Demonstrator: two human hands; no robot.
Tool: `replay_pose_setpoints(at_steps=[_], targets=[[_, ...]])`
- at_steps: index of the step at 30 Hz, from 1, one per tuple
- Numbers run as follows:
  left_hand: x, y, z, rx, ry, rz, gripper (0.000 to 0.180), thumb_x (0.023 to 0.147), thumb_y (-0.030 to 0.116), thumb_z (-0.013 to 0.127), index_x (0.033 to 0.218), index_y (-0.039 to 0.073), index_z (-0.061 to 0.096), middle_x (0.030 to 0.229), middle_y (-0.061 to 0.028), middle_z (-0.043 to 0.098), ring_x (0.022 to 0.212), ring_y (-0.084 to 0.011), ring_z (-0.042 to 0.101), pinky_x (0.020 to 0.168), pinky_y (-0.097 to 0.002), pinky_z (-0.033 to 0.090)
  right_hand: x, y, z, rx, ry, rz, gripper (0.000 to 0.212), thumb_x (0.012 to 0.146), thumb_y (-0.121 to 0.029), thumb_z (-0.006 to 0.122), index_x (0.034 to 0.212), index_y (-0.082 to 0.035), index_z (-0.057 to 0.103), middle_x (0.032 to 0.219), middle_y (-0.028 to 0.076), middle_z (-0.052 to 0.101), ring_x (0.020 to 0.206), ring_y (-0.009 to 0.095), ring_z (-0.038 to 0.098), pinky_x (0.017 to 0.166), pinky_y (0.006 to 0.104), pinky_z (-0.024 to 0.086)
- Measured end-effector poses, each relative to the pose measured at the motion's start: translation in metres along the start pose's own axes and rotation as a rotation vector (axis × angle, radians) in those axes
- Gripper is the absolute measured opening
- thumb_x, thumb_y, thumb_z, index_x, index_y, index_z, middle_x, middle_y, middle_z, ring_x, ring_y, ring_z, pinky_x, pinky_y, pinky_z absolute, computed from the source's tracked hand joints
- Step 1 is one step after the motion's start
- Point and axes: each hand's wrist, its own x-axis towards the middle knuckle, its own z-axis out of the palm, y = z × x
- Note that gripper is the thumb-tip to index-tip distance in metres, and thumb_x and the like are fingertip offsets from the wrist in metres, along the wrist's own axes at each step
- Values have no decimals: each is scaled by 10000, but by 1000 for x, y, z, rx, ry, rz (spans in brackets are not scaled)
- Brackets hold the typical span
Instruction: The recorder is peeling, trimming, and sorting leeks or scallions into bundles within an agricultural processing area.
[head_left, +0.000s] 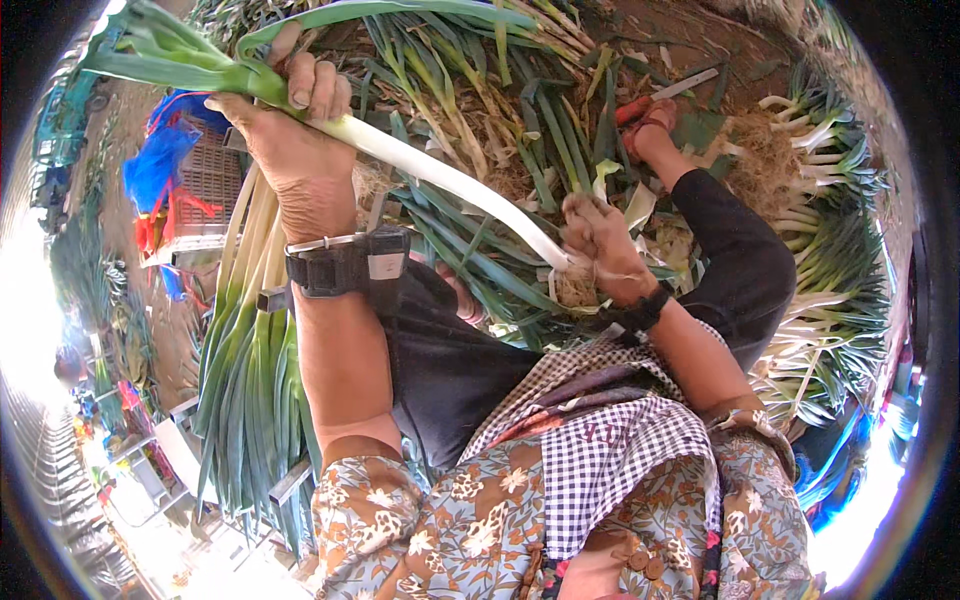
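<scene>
A long leek (455, 182) slants across the view, its green leaves at the upper left and its white stem running down to a tuft of roots. My left hand (300, 150) is wrapped round it where the green meets the white. At the lower end my right hand (603, 248) is closed by the roots, fingers bent in against the leek. A pale strip of leaf (604, 180) sticks up just above the right fingers; whether they hold it I cannot tell.
A bundle of leeks (255, 350) lies on a metal rack at my left. Loose leeks (440, 95) and trimmings cover the ground ahead. A knife (685, 84) lies by my foot. More leeks (825, 290) are stacked at the right. Beyond the left hand stands a crate (205, 165).
</scene>
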Motion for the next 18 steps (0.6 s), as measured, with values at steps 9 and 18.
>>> replay_pose_setpoints(at_steps=[9, 18], targets=[[3, -11, -24, 35, 172, 34, 596, 888, 633, 402, 901, 48, 519, 608, 10, 385, 557, -125, 321, 526, -273, 299, 16, -81, -13, -503, 175, -138, 231, 830, -203, 635, 960, -17, 593, 962, 170, 609, 900, 355, 601, 761, 423, 478], [0, -28, -21, -237, 164, -58, 304, 935, 343, 549, 910, 50, 470, 764, -51, 469, 703, -166, 438, 652, -302, 396, 32, -86, 31, -590, -16, -259, 251, 787, -183, 689, 928, -4, 584, 918, 177, 587, 873, 351, 593, 754, 393, 461]])
